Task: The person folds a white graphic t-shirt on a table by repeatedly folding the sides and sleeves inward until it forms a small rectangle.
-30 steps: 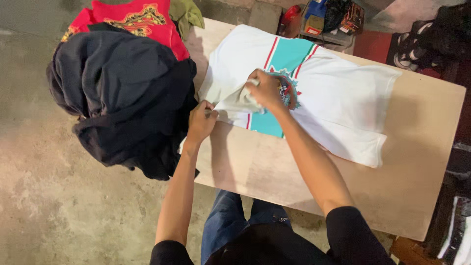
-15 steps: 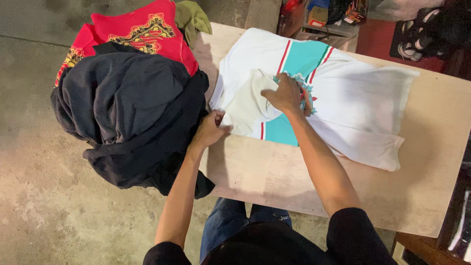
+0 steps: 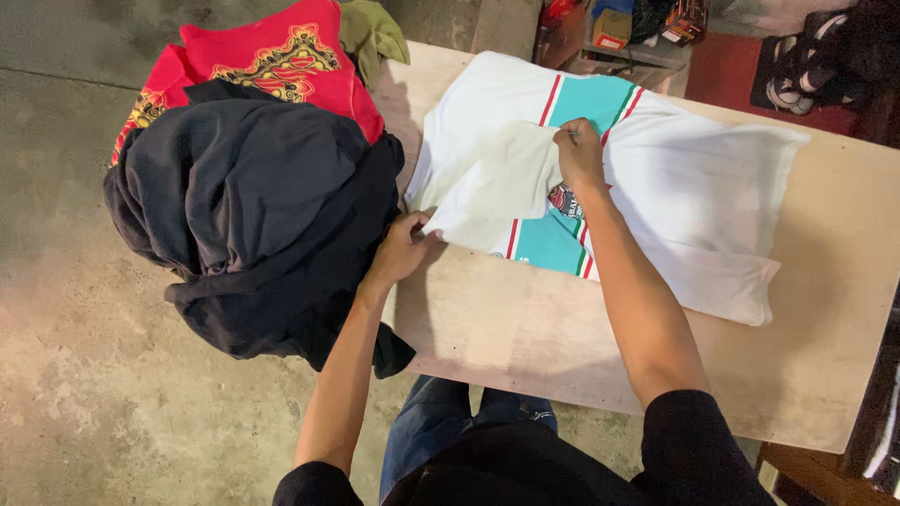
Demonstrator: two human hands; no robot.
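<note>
To the left of my left hand [image 3: 401, 251] I see a pile of dark clothes [image 3: 253, 211], with a red cloth [image 3: 281, 56] behind it. My left hand is closed on the near corner of the folded sleeve [image 3: 497, 183] of the white shirt [image 3: 694, 197]. My right hand [image 3: 579, 155] pinches the far corner of this sleeve. The shirt lies flat on the wooden table [image 3: 525, 328], and it extends to the right of both hands.

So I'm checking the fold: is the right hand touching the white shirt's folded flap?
Touching. The head view shows the right hand pinching the far corner of the folded flap.
</note>
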